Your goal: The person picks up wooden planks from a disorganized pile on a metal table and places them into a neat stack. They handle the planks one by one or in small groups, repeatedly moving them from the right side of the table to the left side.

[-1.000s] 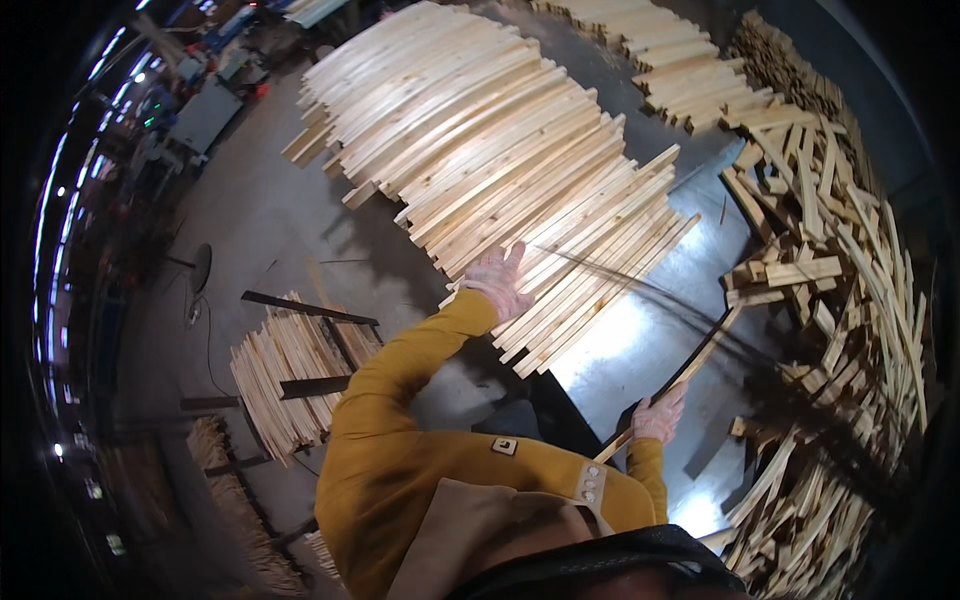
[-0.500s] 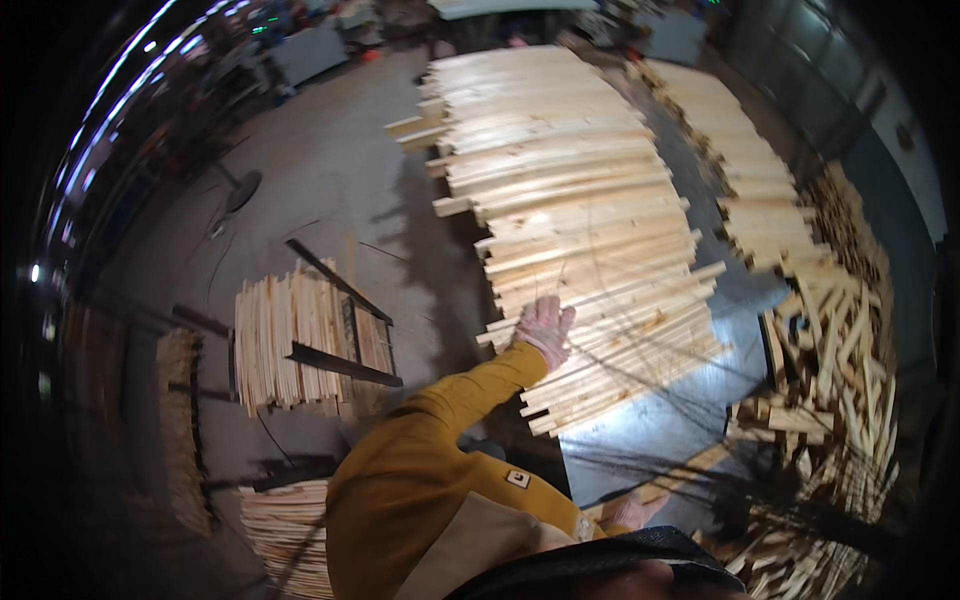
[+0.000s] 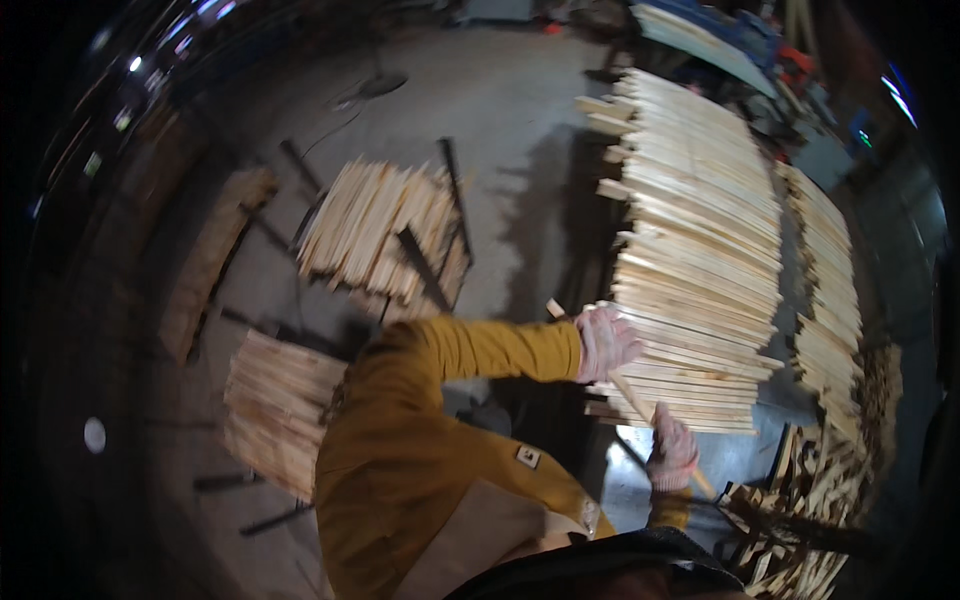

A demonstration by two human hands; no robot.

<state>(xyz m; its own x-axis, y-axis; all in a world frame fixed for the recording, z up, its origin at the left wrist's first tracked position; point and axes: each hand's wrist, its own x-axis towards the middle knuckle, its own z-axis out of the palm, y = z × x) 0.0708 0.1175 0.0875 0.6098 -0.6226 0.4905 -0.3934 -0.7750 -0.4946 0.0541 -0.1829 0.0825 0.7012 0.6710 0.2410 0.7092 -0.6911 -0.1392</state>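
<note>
A long, pale wooden strip (image 3: 636,398) runs diagonally across the near end of a broad layer of parallel wooden strips (image 3: 695,255) on a metal table (image 3: 630,490). My left hand (image 3: 606,343), in a pale pinkish glove with a mustard sleeve behind it, is closed on this strip near its upper end. My right hand (image 3: 672,448), gloved alike, is closed round its lower part. Some of the fingers are blurred.
At left, bundles of strips (image 3: 360,225) (image 3: 270,410) sit between dark metal posts (image 3: 452,190) on the concrete floor (image 3: 510,90). A narrower row (image 3: 825,300) and jumbled offcuts (image 3: 800,530) lie at right. A fan stand (image 3: 380,85) and machinery (image 3: 735,45) stand farther back.
My view has swung left. My left hand has gone from resting spread on the layer to gripping the strip. The strip in my right hand is now angled up across the layer's near end.
</note>
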